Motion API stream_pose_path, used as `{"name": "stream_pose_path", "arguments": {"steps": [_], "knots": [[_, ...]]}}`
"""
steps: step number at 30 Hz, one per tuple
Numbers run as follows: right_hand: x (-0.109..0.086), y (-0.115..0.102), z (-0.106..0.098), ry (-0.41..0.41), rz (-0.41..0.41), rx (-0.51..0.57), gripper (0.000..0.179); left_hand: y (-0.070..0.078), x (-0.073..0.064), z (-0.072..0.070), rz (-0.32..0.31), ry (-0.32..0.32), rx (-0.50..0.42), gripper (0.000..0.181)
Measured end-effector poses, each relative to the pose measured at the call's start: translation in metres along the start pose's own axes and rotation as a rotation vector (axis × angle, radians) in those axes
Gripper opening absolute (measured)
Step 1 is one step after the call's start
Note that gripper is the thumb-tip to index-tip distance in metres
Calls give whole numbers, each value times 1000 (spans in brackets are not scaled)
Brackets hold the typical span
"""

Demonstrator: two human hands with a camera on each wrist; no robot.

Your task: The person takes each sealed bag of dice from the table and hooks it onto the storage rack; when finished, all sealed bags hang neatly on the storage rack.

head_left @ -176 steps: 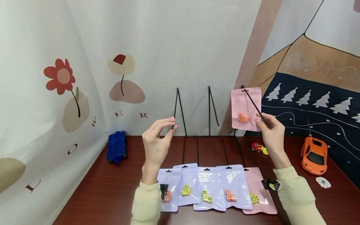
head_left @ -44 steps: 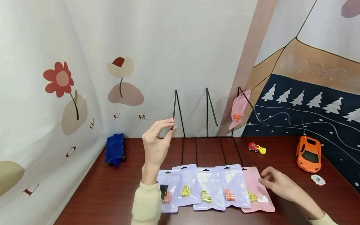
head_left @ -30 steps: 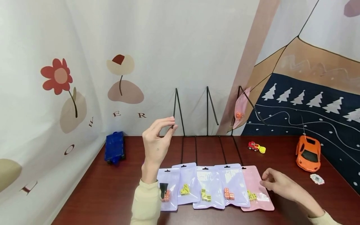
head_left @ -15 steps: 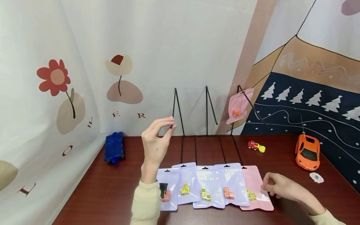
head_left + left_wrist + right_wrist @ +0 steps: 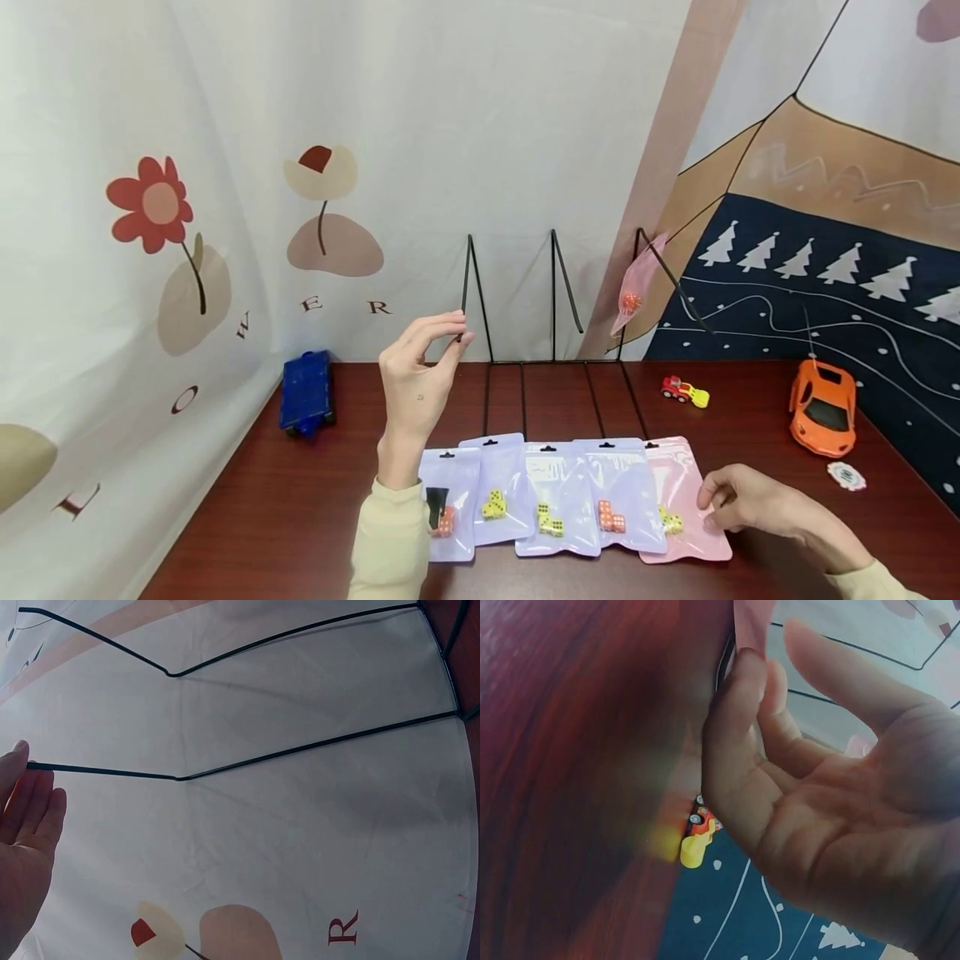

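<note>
My left hand [image 5: 416, 379] pinches the front tip of the leftmost hook of a black wire rack [image 5: 315, 747] between thumb and fingers. At the right edge of a flat pink zip pouch [image 5: 675, 475] with yellow dice inside, my right hand [image 5: 750, 502] has bent fingers touching the pouch. In the right wrist view its thumb stands apart from the fingertip on the pouch edge [image 5: 753, 626]. Another pink pouch [image 5: 637, 279], holding orange dice, hangs on the rack's right hook, turned nearly edge-on. Several lilac pouches [image 5: 558, 479] with dice lie in a row left of the pink one.
A blue toy [image 5: 306, 392] lies at the back left. On the right are a red and yellow toy truck [image 5: 678, 390], an orange toy car [image 5: 823, 412] and a white chip [image 5: 847, 476]. A printed curtain [image 5: 420, 125] stands behind the rack.
Since the oldest frame, my right hand has left the hanging pink pouch and come down to the one on the table. That pouch's top has just shifted slightly. My left hand stays put.
</note>
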State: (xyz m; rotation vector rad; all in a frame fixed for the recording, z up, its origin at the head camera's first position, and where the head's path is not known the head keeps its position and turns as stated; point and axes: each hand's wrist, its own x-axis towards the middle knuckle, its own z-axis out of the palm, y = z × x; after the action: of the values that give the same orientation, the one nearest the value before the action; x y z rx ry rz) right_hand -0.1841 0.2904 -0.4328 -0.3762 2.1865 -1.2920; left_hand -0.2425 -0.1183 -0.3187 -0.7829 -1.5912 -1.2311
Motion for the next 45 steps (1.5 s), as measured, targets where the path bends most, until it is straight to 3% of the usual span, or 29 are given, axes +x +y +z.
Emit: {"name": "stream_pose_path", "arguments": {"steps": [3,9,16,25,31,41,45], "knots": [[-1,-1,-3,2,-21,9,18,0,0,0,0,-1,-2,19],[-6,-4,-10,85,-48,-14,21,0,1,1,-5,-2,-7,20],[-11,-8,-15,132,-41,17,22,0,2,2,-4,-4,-7,18],[-21,-11,-22,215,-148,-56,19,0,2,2,-5,-4,-4,15],[-27,-17,-26,312,-230,-145,18,1,2,2,-3,-5,0,18],[-31,-29,-21,478,-189,-150,20,1,0,0,-5,-4,7,17],[-34,-36,-17,557,-232,-155,21,1,0,0,-6,-4,7,17]]}}
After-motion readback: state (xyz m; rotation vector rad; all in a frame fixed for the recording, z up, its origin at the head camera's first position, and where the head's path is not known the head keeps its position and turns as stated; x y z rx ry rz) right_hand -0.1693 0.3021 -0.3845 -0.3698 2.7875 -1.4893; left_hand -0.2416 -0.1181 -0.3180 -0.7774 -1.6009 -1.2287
